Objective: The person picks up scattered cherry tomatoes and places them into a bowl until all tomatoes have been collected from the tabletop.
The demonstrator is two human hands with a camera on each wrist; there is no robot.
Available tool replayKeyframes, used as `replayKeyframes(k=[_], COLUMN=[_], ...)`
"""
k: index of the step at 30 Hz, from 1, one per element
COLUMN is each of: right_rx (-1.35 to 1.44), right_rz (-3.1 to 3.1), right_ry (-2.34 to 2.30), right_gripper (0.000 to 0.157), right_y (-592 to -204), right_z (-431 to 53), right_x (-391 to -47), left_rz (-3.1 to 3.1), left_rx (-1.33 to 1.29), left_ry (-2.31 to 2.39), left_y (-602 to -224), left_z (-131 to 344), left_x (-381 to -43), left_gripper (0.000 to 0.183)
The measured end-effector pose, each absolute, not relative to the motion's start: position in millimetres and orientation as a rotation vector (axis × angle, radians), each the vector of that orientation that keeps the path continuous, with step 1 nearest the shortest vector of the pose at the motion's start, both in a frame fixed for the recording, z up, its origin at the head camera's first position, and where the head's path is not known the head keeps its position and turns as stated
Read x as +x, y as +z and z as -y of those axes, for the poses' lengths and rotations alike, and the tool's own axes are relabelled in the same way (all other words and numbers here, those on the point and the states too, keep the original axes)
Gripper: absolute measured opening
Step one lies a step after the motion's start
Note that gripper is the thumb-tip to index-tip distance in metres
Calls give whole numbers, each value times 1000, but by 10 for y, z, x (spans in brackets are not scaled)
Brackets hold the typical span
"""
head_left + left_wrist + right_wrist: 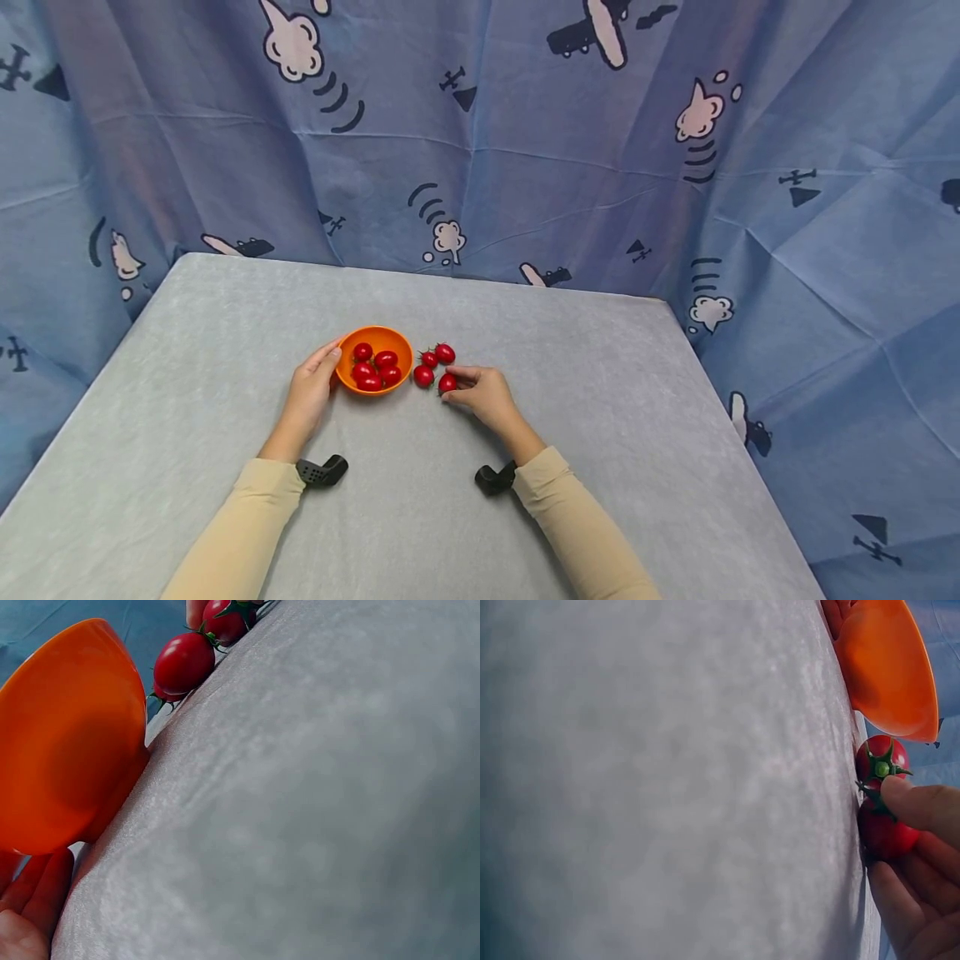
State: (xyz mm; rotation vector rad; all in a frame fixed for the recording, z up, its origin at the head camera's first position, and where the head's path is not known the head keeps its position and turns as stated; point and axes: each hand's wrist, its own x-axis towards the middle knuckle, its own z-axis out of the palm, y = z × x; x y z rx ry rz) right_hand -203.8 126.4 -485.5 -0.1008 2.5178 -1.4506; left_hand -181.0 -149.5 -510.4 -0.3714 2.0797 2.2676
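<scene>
An orange bowl (397, 343) stands on the table with several red cherry tomatoes (386, 359) inside. My left hand (309, 390) holds it at the left side, thumb at the rim and fingers (46, 889) along the outer wall. To the right of the bowl, my right hand (489, 397) pinches a cherry tomato (887, 829) with a green stem between thumb and fingers, low at the tabletop. Beside it lie other loose cherry tomatoes, among them one nearest the bowl (423, 377) and one farther back (445, 353).
A pale grey cloth covers the table (600, 433). Behind and to the right hangs a blue curtain (525, 192) printed with planes and clouds. Each wrist wears a black camera mount, such as the left one (322, 472).
</scene>
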Motion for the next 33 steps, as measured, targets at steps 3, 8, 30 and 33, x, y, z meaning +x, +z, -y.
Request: replayKeyframes(k=[3,8,30,33], right_rx=[-91,-88,30,15], right_rz=[-2525,-2532,-2583,-2598], right_ry=[-1448,-1461,-1439,-1438], right_gripper=[43,42,40,39], right_y=[-4874,-4890,-4690,-4657], right_z=[-1268,-1266,-1272,-1250], right_x=[-2036,-2035,-2058,-2058], left_rz=[-2079,-2075,-2072,-2070], left_rx=[-368,-373,-371,-377], left_ry=[2265,2272,2284,2279], left_y=[-5109,-5115,-5100,-5105], left_z=[1491,1484,1486,1493], left_x=[-1808,-1803,-1827,-1824], left_gripper=[51,51,51,52])
